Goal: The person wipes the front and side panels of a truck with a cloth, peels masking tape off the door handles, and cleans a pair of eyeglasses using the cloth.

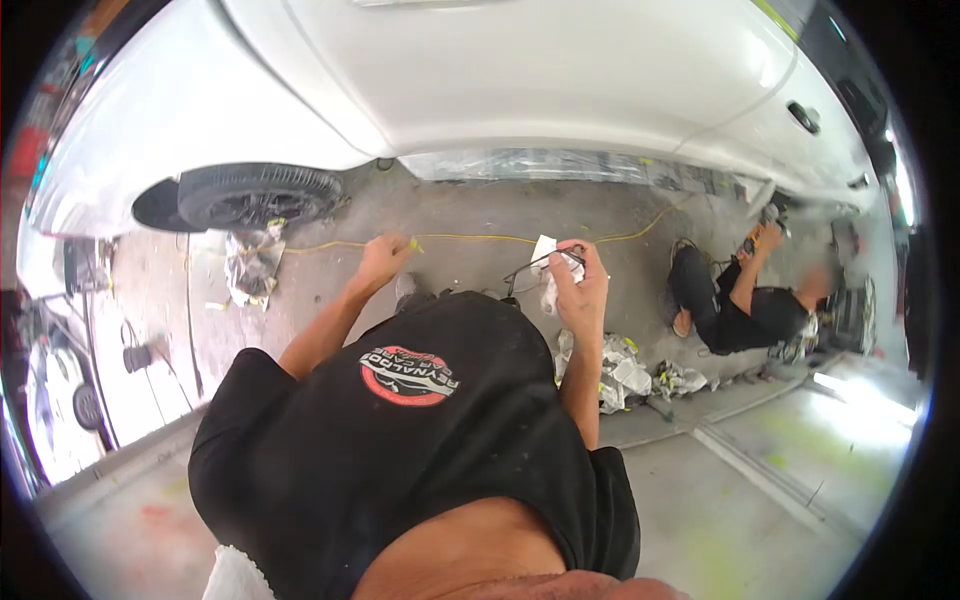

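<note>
My right hand is closed round a pair of dark-framed eyeglasses and a crumpled white cloth or paper. A flat white piece shows beside its fingers. To the left, my left hand is closed in a pinch, with a small yellow-green scrap at its fingertips that looks like tape. Both hands are in front of my black shirt, well apart. Beyond them stands a white car, which neither hand touches.
Clear plastic sheeting covers the car's lower edge, right of a wheel. A yellow hose or cord crosses the floor. Crumpled masking paper lies at right, more at left. A co-worker sits low, holding an orange tool.
</note>
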Demonstrator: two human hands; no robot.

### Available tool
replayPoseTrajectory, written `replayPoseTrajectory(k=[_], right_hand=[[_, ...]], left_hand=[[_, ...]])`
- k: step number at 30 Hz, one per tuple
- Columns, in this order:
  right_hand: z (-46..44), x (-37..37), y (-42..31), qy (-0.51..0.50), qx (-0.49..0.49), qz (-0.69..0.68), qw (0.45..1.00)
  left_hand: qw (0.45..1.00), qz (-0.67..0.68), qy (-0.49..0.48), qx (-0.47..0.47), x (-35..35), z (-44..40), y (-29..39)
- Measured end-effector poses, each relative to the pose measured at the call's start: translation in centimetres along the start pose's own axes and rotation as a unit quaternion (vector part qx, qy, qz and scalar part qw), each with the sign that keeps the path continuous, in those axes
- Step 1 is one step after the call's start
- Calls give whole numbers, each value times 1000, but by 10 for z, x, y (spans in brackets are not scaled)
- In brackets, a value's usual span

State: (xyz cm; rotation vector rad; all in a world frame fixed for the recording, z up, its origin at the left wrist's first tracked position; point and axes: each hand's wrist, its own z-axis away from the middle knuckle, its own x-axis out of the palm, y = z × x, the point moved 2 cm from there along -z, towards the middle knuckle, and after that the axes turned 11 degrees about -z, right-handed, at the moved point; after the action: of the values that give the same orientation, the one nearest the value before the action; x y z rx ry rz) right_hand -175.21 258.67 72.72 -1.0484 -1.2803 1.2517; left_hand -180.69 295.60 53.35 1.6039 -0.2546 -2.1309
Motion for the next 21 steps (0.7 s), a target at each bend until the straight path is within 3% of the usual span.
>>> replayPoseTrajectory(k=[1, 3, 5, 6, 8, 10, 11, 12, 14, 15, 16, 18, 21], right_hand=[[-4, 5, -2, -13, -18, 16, 1000], [-12, 17, -4, -33, -57, 43, 997], [-19, 35, -9, -43, -33, 23, 998], [-19, 42, -12, -45, -22, 26, 998], [-23, 57, -11, -51, -7, 36, 998], [-35, 80, -9, -64, -52, 43, 996], [-35, 90, -7, -67, -69, 49, 994], [-34, 102, -8, -71, -50, 33, 996], [-45, 136, -12, -87, -24, -6, 996], [-46, 151, -9, -101, -8, -23, 995], [-48, 166, -7, -112, 6, -40, 993], [-48, 199, -10, -111, 8, -27, 993], [-51, 231, 4, -132, -43, 36, 990]], left_hand=[[994, -92, -47, -39, 22, 9, -43], [985, -130, -9, -111, 46, 65, -98], [955, -282, -86, 11, 90, 108, -168], [971, -232, -3, -51, 115, 141, -198], [978, -106, 9, -181, 118, 171, -213], [941, 43, -143, -302, 69, 168, -187], [969, -103, -146, -170, 54, 158, -176], [960, -241, -141, -30, 48, 146, -168], [999, 11, 32, -28, 40, 97, -168], [970, 232, 48, -50, -21, 87, -108], [892, 440, 74, -65, -87, 77, -44], [854, 512, 70, 64, -144, 55, 4], [901, 375, 74, 205, -190, 36, 36]])
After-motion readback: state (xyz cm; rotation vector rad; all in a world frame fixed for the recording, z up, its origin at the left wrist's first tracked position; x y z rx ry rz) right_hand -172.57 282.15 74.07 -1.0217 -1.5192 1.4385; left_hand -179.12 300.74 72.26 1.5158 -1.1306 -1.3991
